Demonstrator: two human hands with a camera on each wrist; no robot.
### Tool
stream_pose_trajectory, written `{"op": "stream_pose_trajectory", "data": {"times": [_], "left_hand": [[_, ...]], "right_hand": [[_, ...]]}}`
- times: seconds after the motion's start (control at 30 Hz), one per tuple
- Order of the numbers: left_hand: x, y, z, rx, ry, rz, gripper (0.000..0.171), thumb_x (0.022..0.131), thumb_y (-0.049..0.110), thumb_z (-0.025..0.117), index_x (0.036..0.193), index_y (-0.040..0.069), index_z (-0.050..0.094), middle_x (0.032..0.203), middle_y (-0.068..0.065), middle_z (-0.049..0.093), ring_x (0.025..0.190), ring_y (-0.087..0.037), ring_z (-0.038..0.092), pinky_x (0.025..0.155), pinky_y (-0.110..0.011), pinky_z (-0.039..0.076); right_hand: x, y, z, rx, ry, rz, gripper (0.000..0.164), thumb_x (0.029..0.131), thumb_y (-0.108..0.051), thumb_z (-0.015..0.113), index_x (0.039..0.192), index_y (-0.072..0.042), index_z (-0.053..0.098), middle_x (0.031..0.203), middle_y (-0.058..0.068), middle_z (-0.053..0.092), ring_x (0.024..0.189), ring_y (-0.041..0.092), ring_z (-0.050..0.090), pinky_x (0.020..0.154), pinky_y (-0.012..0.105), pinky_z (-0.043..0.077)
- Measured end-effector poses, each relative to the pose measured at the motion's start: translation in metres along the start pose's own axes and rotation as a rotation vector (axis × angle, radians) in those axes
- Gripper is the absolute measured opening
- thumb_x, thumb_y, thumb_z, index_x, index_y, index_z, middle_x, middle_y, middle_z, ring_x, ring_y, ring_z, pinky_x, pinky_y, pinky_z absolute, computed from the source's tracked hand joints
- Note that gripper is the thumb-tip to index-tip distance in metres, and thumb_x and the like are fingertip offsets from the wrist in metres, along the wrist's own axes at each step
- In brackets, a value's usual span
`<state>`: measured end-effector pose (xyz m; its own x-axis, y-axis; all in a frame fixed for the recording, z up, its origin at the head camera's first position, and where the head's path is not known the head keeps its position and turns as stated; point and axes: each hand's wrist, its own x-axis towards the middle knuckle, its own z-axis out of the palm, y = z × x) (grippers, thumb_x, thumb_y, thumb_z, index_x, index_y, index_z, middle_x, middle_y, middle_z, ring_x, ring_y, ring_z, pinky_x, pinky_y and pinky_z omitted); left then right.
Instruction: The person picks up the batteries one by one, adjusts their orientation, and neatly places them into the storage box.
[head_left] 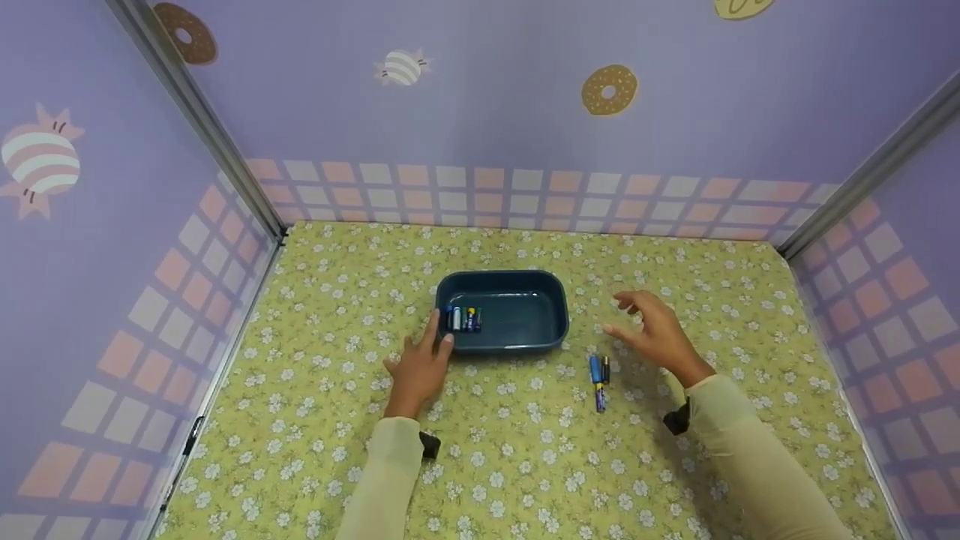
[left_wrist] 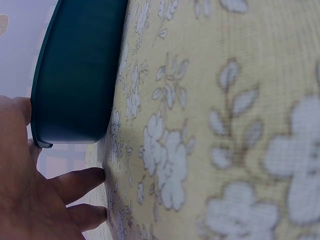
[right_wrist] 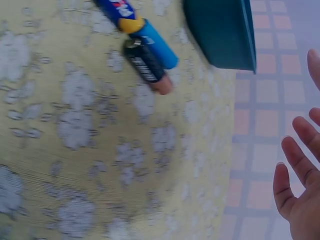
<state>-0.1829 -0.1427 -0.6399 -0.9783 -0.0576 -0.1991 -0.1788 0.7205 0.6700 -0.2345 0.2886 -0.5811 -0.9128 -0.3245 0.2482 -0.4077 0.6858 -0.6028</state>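
- Left hand (head_left: 418, 375): fingers spread at the near-left corner of the dark tray (head_left: 517, 319), fingertips touching its rim; in the left wrist view two fingers reach down to the floral bench (head_left: 517, 450). Likely a light brace against sliding rather than a full grip.
- Right hand (head_left: 656, 337): holds nothing; thumb and fingers well apart, raised right of the tray, near the loose batteries.
- Batteries in tray (head_left: 471, 319): side by side at the left end, close to the wall, which presumably limits rolling.
- Outside, right of the tray's near corner: blue battery (head_left: 595, 369) end to end with navy-and-yellow battery (head_left: 600, 399); black battery (head_left: 606, 370) lies alongside the blue one. Flat bench probably keeps all three at rest.
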Motion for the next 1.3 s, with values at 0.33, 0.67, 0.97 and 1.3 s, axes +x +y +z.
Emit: {"op": "stream_pose_trajectory", "data": {"times": [0.33, 0.67, 0.97, 1.3], "left_hand": [[-0.001, 0.000, -0.001, 0.001, 0.000, 0.016, 0.065, 0.101, 0.075, 0.023, 0.160, 0.056, 0.001, 0.167, -0.005, 0.033, 0.157, -0.046, 0.013, 0.110, -0.085, -0.007], [0.000, 0.000, -0.001, 0.005, -0.011, 0.010, 0.066, 0.101, 0.075, 0.023, 0.159, 0.056, -0.001, 0.168, -0.005, 0.031, 0.157, -0.045, 0.012, 0.110, -0.084, -0.010], [-0.003, 0.002, -0.002, -0.002, -0.008, 0.003, 0.067, 0.100, 0.076, 0.022, 0.160, 0.055, 0.000, 0.168, -0.004, 0.031, 0.158, -0.044, 0.011, 0.111, -0.083, -0.010], [-0.001, 0.001, 0.000, 0.009, -0.007, 0.007, 0.068, 0.100, 0.076, 0.022, 0.161, 0.053, 0.001, 0.167, -0.004, 0.033, 0.157, -0.045, 0.012, 0.109, -0.084, -0.009]], "right_hand": [[-0.026, 0.016, 0.017, 0.032, -0.050, 0.040, 0.057, 0.089, -0.038, 0.080, 0.137, -0.014, 0.061, 0.122, 0.013, 0.065, 0.108, 0.037, 0.062, 0.085, 0.052, 0.051], [-0.045, 0.029, 0.035, 0.058, -0.129, 0.113, 0.060, 0.089, -0.040, 0.080, 0.137, -0.011, 0.062, 0.125, 0.011, 0.064, 0.113, 0.032, 0.060, 0.092, 0.054, 0.050], [-0.055, 0.039, 0.043, 0.061, -0.167, 0.131, 0.062, 0.087, -0.048, 0.079, 0.139, -0.017, 0.062, 0.131, 0.006, 0.063, 0.120, 0.028, 0.055, 0.097, 0.057, 0.049], [-0.061, 0.045, 0.046, 0.074, -0.214, 0.154, 0.060, 0.086, -0.048, 0.081, 0.136, -0.021, 0.064, 0.136, -0.001, 0.059, 0.128, 0.027, 0.050, 0.104, 0.059, 0.045]]}}
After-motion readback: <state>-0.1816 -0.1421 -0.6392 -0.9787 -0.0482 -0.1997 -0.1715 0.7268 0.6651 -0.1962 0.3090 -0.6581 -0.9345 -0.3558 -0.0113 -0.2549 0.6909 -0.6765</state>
